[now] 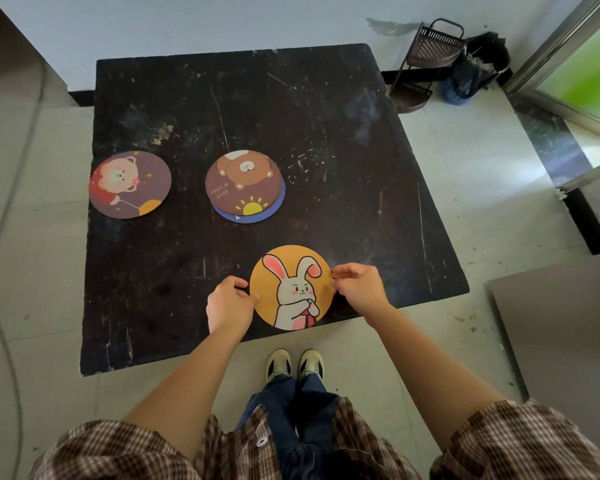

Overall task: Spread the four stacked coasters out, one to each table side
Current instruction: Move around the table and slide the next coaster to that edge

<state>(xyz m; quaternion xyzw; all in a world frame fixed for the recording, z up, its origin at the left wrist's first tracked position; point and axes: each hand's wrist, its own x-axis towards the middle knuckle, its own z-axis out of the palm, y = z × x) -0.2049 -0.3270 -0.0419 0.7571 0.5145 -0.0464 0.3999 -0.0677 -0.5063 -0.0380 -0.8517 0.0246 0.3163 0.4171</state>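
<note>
Scarred dark table (326, 109): left hand (227, 304) and right hand (357, 289) pinch the rabbit coaster (291, 287) at the near edge; placement underway, two coasters (245, 185) remain stacked centre, next needs release

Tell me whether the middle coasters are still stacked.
Stacked: the brown bear coaster lies on the blue coaster, whose edge peeks out beneath.

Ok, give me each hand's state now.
Left hand: pinching the rabbit coaster at its left edge.
Right hand: pinching its right edge.
</note>
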